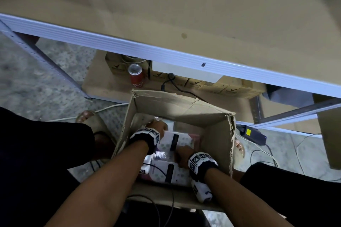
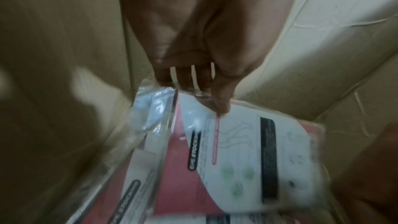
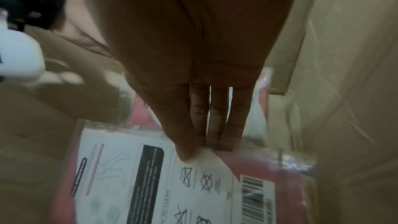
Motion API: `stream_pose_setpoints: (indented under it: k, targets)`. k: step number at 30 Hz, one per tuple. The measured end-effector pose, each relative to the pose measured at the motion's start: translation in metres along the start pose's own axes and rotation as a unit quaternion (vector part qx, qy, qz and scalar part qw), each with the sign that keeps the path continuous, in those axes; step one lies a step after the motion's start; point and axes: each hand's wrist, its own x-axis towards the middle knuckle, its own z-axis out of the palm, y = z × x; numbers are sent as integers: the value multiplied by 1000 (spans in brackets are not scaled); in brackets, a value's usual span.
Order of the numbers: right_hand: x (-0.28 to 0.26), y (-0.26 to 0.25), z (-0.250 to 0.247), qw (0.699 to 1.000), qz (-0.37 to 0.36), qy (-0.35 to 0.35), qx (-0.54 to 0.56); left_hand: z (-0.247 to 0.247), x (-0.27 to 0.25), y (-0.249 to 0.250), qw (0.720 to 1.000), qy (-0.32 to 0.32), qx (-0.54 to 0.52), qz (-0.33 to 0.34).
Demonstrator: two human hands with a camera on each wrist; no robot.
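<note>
Open cardboard box [image 1: 216,134]: on the floor, just near the table [image 1: 203,14], between the person's feet.

Top packet [image 1: 175,141]: flat, plastic-wrapped, pink and white with a black bar and care symbols; inside the box towards its far side, lying over a second packet [image 1: 167,170] of the same kind.

Left hand [image 1: 158,127]: at the top packet's far-left edge, thumb [image 2: 221,103] pressed on the top face, fingers tucked under the plastic, pinching it.

Right hand [image 1: 184,155]: at the packet's near-right edge, thumb [image 3: 185,152] on the printed label, fingers beneath, clamped on it likewise.

Red can [image 1: 136,75]: upright under the table, far of the box.

Black adapter [image 1: 255,134]: yellow sticker, on the floor right of the box.
</note>
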Motion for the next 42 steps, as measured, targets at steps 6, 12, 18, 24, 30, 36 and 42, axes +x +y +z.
stream_pose_setpoints:
  k: [6, 12, 18, 24, 30, 36, 42]
  targets:
    - [-1, 0, -1, 1000, -15, 8, -25, 16, -8, -19, 987, -78, 133, 33]
    - [3, 5, 5, 999, -19, 8, -32, 36, -12, -25, 970, -48, 237, 22]
    - [7, 9, 8, 999, -10, 13, -29, 40, -15, -32, 967, -61, 248, 13]
    - [0, 6, 1, 999, -9, 24, -47, 26, -23, -27, 982, -43, 182, 35]
    - [-21, 0, -22, 996, -34, 67, -53, -3, -38, -10, 986, -39, 158, 38]
    - [-53, -6, -59, 988, -19, 149, -31, -49, -61, 19, 987, 9, 156, 50]
    - [-101, -23, -96, 977, -8, 208, -52, -95, -102, 42, 981, 77, 154, 93]
